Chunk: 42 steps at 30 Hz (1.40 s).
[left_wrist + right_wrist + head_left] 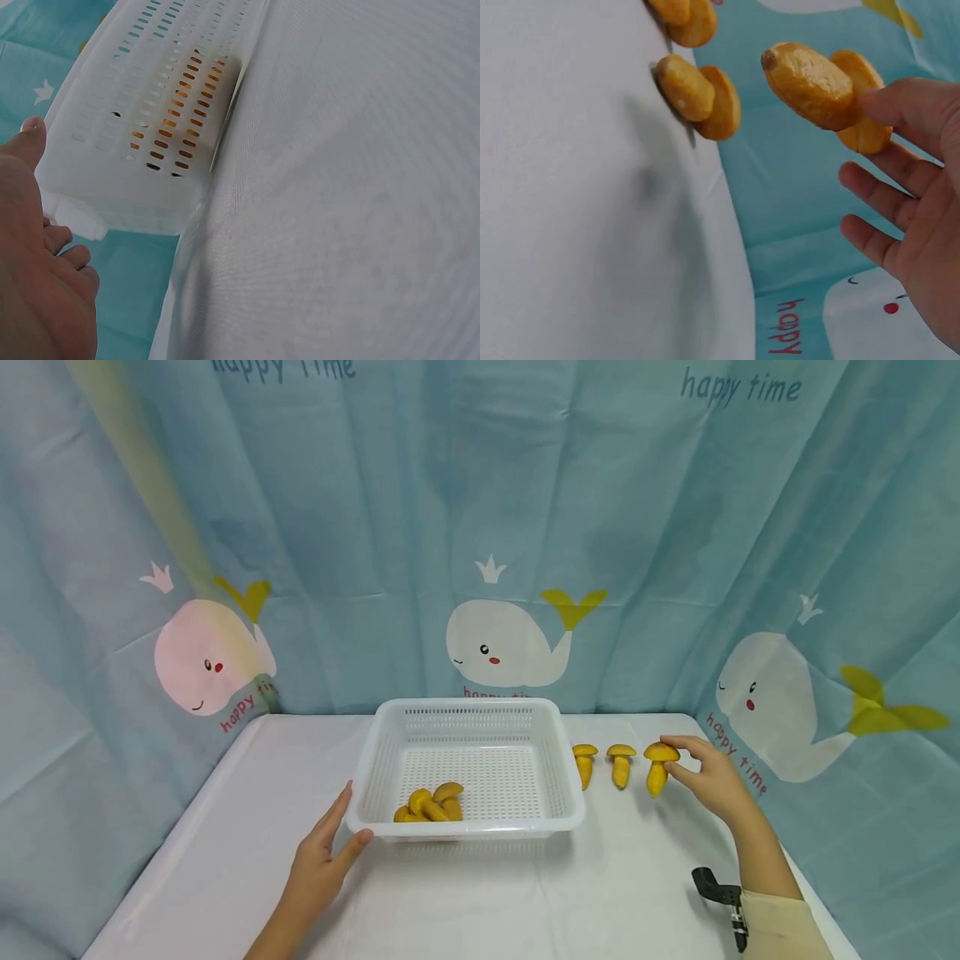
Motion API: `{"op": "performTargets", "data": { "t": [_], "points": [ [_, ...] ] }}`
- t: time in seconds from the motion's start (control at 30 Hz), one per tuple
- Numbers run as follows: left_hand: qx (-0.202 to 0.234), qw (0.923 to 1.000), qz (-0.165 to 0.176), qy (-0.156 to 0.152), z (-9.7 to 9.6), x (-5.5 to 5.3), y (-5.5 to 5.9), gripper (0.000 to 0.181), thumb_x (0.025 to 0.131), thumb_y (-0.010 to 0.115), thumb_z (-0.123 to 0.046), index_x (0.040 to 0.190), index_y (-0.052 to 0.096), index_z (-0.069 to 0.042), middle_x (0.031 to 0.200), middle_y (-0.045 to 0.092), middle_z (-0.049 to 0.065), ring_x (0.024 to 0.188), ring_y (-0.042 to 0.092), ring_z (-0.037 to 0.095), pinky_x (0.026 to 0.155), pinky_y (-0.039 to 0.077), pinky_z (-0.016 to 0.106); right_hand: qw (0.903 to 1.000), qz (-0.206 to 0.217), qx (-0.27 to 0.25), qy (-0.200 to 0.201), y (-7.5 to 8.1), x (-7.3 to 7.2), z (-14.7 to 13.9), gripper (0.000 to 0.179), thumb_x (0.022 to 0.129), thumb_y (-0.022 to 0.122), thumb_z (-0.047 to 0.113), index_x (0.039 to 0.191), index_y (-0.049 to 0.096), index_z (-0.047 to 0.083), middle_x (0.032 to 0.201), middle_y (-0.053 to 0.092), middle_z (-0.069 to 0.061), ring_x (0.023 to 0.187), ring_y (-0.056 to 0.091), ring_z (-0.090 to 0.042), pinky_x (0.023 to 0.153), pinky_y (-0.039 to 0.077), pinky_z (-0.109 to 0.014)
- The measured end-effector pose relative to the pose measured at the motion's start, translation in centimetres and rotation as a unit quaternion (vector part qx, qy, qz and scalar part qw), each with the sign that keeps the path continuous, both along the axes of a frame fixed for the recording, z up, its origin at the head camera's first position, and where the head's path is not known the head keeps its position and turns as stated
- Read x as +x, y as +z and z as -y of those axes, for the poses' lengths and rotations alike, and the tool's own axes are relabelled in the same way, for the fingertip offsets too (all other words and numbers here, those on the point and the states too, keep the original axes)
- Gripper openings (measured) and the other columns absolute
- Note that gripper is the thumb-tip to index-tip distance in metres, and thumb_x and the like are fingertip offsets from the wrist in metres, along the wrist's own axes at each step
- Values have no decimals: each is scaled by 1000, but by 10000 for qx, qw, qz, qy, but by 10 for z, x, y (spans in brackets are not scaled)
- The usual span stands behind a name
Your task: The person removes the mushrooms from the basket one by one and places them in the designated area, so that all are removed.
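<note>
A white perforated plastic basket [480, 828] sits on the table, with several yellow-brown mushrooms [433, 806] gathered in its front left part. My left hand [318, 864] holds the basket's front left corner, thumb at the front rim and fingers along the left side. To the right of the basket, my right hand [708, 772] pinches a mushroom [810, 86] by its cap between thumb and forefinger. Its stem points down, and in the right wrist view it appears above the table. Two more mushrooms, one in the middle [621, 766] and one by the basket [584, 765], lie in a row.
A white cloth [480, 902] covers the table. Behind and at both sides hangs a blue curtain [390, 635] printed with whales. A black device [716, 889] sticks out by the right sleeve [783, 927].
</note>
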<state>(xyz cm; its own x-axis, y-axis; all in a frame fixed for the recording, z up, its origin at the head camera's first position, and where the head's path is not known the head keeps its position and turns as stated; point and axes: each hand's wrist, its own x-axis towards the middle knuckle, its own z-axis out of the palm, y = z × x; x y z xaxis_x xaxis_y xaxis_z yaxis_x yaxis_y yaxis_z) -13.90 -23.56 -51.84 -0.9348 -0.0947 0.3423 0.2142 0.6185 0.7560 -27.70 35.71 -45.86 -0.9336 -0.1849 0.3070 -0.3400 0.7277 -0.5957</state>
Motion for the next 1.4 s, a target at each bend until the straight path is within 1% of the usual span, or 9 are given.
{"op": "performTargets", "data": {
  "t": [0.23,0.37,0.5,0.77,0.87,1.0,1.1,1.3,1.4],
  "points": [
    [-8,10000,-40,4,-1,0,-1,80,96,74,-27,163,31,-22,166,30,-1,149,33,28,102,25,1,9996,155,-141,-196,-17,-5,-5,42,100,69,17,139,61,4,138,61,-22,127,52,-41,104,41,-67],
    [-21,9999,-90,44,-1,0,0,79,96,74,-27,162,32,-22,166,31,-1,149,33,31,102,25,1,9986,420,-189,-253,-29,-12,-9,43,101,67,15,141,59,2,139,60,-23,127,52,-40,104,45,-61],
    [59,9999,-148,-13,-1,0,0,79,96,74,-25,162,32,-23,166,31,0,150,33,30,102,25,1,9981,571,-108,-221,-34,-21,-13,44,101,66,14,142,57,1,140,59,-24,125,54,-41,101,48,-59],
    [197,9997,-126,-56,-1,0,-2,80,96,75,-23,162,31,-25,166,30,-3,148,26,3,104,25,1,9951,975,144,-106,-34,-41,-27,45,103,64,21,144,57,2,140,60,-24,126,53,-46,102,47,-62],
    [174,9998,-122,-53,0,0,0,81,96,75,-24,162,30,-29,166,30,-4,149,27,7,104,25,1,9941,1078,53,51,-34,-47,-31,44,102,65,19,142,59,1,139,60,-25,127,53,-47,104,44,-64],
    [110,9999,-101,-81,1,0,3,81,96,75,-27,162,29,-30,166,30,-3,151,31,23,103,25,1,9907,1345,-115,153,-32,-52,-31,45,102,66,20,141,59,0,141,58,-25,129,51,-47,105,45,-62],
    [122,9998,-80,-94,1,-1,3,81,96,74,-27,162,29,-28,166,30,-3,150,32,29,102,26,1,9881,1521,-178,177,-32,-57,-31,46,101,66,19,142,58,-1,143,56,-26,131,50,-47,107,45,-61],
    [164,9999,28,-28,-1,0,2,80,96,74,-29,162,31,-24,166,30,-3,150,32,27,102,26,2,9856,1676,-54,203,-33,-70,-35,44,102,63,14,143,57,-2,144,55,-28,131,50,-46,109,44,-61],
    [178,9998,66,-7,-2,1,2,80,96,74,-29,162,30,-27,166,30,-3,150,32,28,102,26,2,9839,1773,-85,198,-33,-74,-37,44,102,63,13,143,57,-2,144,54,-28,132,49,-46,110,42,-62]
  ]
}}
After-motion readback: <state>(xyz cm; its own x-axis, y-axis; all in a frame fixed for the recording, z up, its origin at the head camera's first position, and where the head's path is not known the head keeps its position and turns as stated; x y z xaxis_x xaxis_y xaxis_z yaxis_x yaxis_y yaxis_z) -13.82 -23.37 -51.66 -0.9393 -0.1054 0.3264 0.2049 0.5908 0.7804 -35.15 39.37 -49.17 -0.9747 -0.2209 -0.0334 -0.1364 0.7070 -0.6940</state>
